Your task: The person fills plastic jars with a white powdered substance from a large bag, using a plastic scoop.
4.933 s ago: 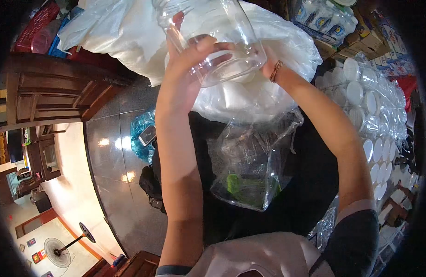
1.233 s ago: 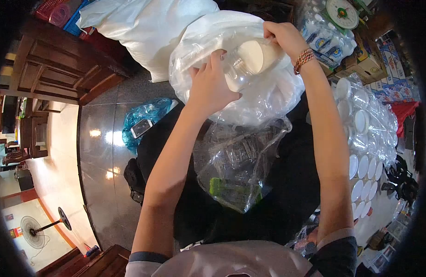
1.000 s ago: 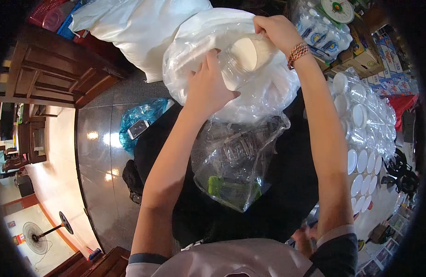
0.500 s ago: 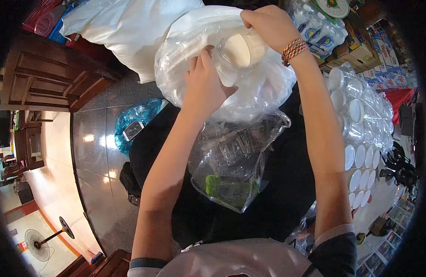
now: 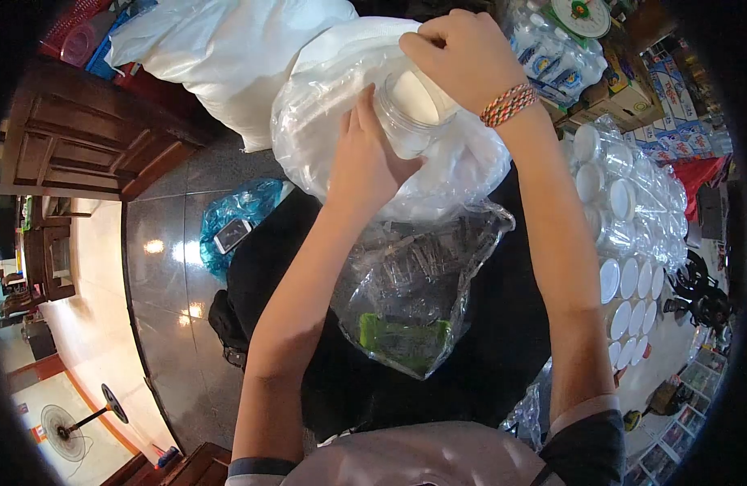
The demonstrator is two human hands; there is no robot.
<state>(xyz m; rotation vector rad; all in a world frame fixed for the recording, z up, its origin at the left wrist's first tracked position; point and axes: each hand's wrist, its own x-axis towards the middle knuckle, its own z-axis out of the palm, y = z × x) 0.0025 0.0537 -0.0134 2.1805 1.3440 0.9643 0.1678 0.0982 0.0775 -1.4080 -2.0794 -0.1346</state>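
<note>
My left hand (image 5: 365,162) curves round a clear plastic jar (image 5: 402,134), fingers on its left side and thumb below. Creamy white powder (image 5: 414,95) shows at the jar's mouth. Just above and to the right, my right hand (image 5: 464,61) is closed, with a woven bracelet on the wrist. Its fingertips point down at the mouth of the jar, and what they grip is hidden. Both hands are over a large white sack lined with clear plastic (image 5: 309,105). On my dark lap lies a clear plastic bag (image 5: 414,275) with a green item (image 5: 402,336) in or under it.
Another white sack (image 5: 219,65) leans at the upper left. To the right are wrapped jars with white lids (image 5: 625,198), bottled water (image 5: 556,65) and a scale (image 5: 582,14). A phone (image 5: 232,236) rests on a blue plastic bag (image 5: 219,211) on the dark tiled floor.
My right hand has moved left and slightly down, closer over the jar. My left hand has shifted a little right and down with the jar.
</note>
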